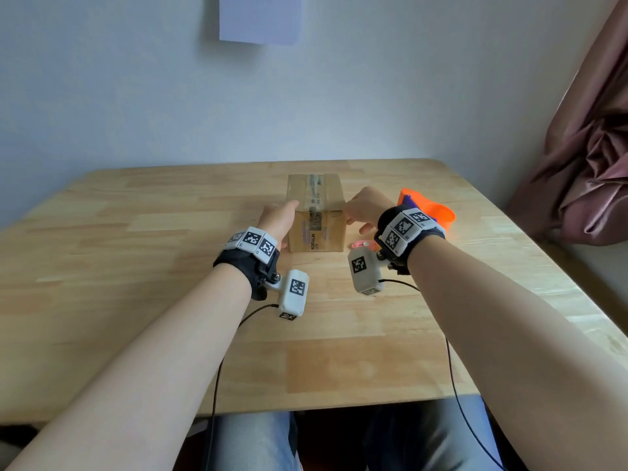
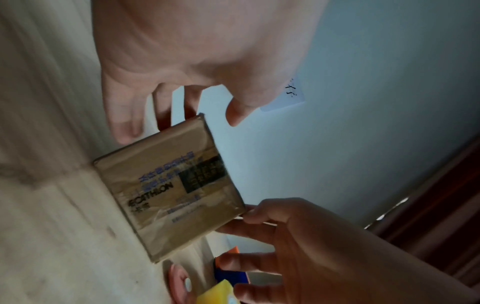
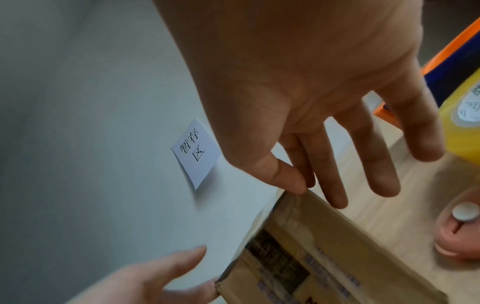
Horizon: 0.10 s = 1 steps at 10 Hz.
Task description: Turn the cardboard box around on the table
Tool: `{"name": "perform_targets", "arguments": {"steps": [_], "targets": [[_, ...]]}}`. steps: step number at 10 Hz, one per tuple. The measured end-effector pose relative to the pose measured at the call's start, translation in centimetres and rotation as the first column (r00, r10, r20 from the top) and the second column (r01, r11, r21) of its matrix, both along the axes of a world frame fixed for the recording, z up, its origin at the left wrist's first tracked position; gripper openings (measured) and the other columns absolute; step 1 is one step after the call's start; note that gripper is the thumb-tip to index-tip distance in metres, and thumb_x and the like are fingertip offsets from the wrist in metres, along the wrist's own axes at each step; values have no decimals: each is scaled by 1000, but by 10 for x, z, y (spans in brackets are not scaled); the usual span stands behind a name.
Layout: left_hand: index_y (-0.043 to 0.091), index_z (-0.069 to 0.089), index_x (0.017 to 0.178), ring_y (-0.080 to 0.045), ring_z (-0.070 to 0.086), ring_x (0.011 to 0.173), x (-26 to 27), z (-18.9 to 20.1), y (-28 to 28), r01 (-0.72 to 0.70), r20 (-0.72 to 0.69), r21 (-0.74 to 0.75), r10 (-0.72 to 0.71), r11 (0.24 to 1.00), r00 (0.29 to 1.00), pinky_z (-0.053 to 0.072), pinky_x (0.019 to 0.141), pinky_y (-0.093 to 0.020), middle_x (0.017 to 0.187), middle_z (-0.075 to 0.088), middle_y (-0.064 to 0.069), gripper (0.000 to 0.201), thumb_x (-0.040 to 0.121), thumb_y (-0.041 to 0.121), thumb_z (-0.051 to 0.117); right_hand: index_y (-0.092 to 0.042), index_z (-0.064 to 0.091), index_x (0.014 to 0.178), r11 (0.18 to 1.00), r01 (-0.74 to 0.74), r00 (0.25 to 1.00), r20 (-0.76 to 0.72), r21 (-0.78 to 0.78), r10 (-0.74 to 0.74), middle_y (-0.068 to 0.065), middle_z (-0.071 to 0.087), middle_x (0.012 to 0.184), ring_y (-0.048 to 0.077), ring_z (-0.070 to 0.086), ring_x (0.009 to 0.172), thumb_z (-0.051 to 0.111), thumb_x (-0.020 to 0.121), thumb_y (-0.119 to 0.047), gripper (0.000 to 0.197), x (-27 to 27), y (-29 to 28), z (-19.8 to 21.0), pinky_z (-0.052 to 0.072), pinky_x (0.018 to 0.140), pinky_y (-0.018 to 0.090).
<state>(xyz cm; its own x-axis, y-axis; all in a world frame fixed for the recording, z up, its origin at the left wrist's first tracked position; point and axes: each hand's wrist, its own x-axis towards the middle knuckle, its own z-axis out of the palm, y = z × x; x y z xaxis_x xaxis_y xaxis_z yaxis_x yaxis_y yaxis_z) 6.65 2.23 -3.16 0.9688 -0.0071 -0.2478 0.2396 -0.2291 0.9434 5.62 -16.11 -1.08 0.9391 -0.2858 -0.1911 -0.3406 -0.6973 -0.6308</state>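
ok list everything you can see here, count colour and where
cardboard box: one, brown, taped, middle of the table between the two hands
table: one, light wood, against the wall
pink tool: one, pink with a white button, on the table right of the box
orange container: one, orange with something blue in it, behind the right wrist
yellow roll: one, yellow, beside the orange container
paper note: one, white with black characters, on the wall
curtain: one, dusky pink, far right
wrist bands: two, black with white marker tiles
left hand: one, fingers straight at the box's left side
right hand: one, fingers straight, fingertips at the box's right top edge
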Motion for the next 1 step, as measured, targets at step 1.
{"name": "perform_targets", "arguments": {"steps": [1], "targets": [[11,53,135,-32,53,123,9,23,-3,-26,93,78,19,997,995,48,98,-47,140,53,-12,63,87,51,52,-1,66,103,1000,22,998,53,4,-22,9,72,104,30,68,84,62,93,-19,21,0,0,15,60,86,42]]}}
